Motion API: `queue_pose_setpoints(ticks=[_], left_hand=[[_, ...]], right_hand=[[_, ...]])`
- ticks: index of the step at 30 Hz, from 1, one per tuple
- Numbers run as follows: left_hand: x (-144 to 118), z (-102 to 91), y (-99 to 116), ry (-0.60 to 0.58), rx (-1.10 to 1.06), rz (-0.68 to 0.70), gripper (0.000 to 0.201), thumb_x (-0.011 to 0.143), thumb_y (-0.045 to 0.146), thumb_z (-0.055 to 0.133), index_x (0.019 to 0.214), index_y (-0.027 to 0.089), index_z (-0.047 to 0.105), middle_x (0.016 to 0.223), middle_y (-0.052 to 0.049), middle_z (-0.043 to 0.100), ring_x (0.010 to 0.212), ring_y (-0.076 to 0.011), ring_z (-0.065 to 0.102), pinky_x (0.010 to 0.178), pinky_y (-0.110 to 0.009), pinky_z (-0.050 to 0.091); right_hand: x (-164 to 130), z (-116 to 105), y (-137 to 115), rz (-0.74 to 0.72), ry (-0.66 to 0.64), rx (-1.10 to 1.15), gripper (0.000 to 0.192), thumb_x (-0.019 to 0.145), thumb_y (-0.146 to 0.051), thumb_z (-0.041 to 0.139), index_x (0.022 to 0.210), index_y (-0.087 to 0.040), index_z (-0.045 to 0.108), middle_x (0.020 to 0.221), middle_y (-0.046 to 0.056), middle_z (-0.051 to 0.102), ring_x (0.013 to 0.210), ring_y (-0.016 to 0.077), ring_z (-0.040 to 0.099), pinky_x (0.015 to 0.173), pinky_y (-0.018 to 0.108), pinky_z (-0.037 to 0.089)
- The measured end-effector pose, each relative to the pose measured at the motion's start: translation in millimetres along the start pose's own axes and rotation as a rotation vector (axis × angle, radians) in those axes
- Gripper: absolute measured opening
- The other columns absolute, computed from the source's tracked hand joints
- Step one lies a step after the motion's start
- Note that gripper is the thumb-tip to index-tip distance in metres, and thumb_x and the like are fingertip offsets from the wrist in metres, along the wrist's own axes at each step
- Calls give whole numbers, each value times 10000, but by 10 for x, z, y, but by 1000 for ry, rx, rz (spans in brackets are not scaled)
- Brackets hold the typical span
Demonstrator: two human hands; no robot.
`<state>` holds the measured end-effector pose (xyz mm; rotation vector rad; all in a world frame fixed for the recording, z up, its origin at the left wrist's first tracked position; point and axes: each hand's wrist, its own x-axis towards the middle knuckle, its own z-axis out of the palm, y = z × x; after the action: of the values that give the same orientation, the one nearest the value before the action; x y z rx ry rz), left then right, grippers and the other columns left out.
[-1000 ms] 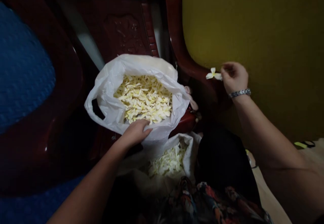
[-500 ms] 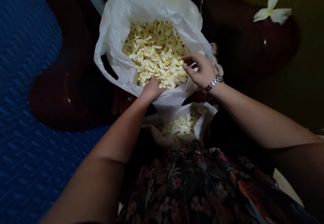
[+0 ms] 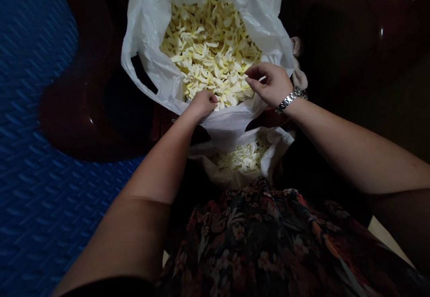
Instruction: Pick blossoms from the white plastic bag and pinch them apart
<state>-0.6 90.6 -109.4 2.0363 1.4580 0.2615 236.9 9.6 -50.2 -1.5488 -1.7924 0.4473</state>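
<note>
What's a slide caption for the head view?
Both hands at an open white bag of pale flowers, a second bag lower in frame.

The head-worn camera looks forward and steeply down on the nearby hands [image 3: 274,84].

Dim scene; flowers [image 3: 215,64] brightest; right side sunk in shadow; small glints on dark-red wood [image 3: 70,118].
</note>
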Motion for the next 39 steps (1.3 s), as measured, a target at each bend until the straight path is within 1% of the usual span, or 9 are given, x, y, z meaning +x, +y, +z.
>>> queue_pose_setpoints(ticks=[3, 7, 9, 13, 20, 24, 29, 35, 39], left_hand=[[-19, 3, -3, 32, -22, 19, 222, 744, 99, 591, 939, 128, 694, 837, -45, 650, 808, -179, 573, 786, -294, 461], [-62, -7, 48, 3, 113, 6, 311, 713, 170, 698, 1021, 131, 685, 1040, -96, 646, 942, -233, 579, 878, -337, 462], [-77, -12, 77, -23, 186, -10, 298, 715, 210, 730, 998, 127, 687, 1109, -127, 629, 981, -263, 580, 896, -359, 454], [-88, -25, 106, -1, 218, -3, 217, 743, 247, 727, 925, 139, 682, 1049, -119, 642, 949, -260, 587, 863, -358, 449], [-139, -178, 108, 117, 138, 108, 179, 837, 326, 658, 852, 153, 699, 944, -86, 665, 891, -219, 598, 808, -317, 442], [-157, -266, 97, 148, -38, 79, 219, 846, 339, 634, 787, 146, 717, 729, -37, 655, 729, -183, 572, 726, -302, 437], [-142, -312, 108, 258, -369, 116, 136, 721, 218, 694, 813, 128, 738, 746, -15, 695, 725, -156, 599, 703, -251, 455], [-123, -317, 128, 348, -414, 103, 190, 769, 178, 629, 916, 106, 726, 683, -3, 670, 615, -130, 591, 605, -220, 451], [-132, -307, 122, 431, -359, 109, 209, 797, 161, 628, 963, 136, 753, 850, -51, 755, 777, -176, 674, 755, -269, 507]], right_hand=[[15, 11, 18, -4, 1, 2, 273, 925, -462, 639, 1082, -248, 703, 1067, 81, 748, 1019, 268, 677, 922, 423, 560], [29, 54, 44, -11, 5, 13, 262, 930, -430, 645, 1097, -235, 699, 1066, 91, 743, 1014, 268, 682, 928, 436, 564], [32, 71, 54, -8, 13, 21, 248, 922, -414, 656, 1089, -237, 702, 1058, 88, 745, 988, 262, 687, 918, 433, 571], [28, 74, 51, -3, 21, 24, 240, 905, -386, 667, 1084, -233, 715, 1051, 88, 755, 959, 253, 691, 896, 431, 582], [-4, 60, -40, 25, 35, 79, 220, 885, -291, 650, 1053, -182, 741, 1021, 96, 770, 921, 235, 703, 842, 389, 571], [5, 119, -57, 58, 27, 168, 229, 866, -300, 638, 1028, -181, 747, 1028, 98, 782, 925, 233, 714, 836, 388, 578], [58, 257, -42, 111, -18, 333, 237, 839, -281, 660, 1037, -180, 743, 1065, 105, 777, 940, 229, 723, 882, 407, 582], [151, 463, -22, 259, -32, 490, 290, 791, -312, 729, 1041, -166, 727, 1077, 116, 755, 956, 233, 705, 966, 460, 554], [200, 573, -37, 402, -79, 638, 263, 767, -285, 750, 996, -165, 702, 1037, 91, 737, 912, 202, 691, 972, 455, 552]])
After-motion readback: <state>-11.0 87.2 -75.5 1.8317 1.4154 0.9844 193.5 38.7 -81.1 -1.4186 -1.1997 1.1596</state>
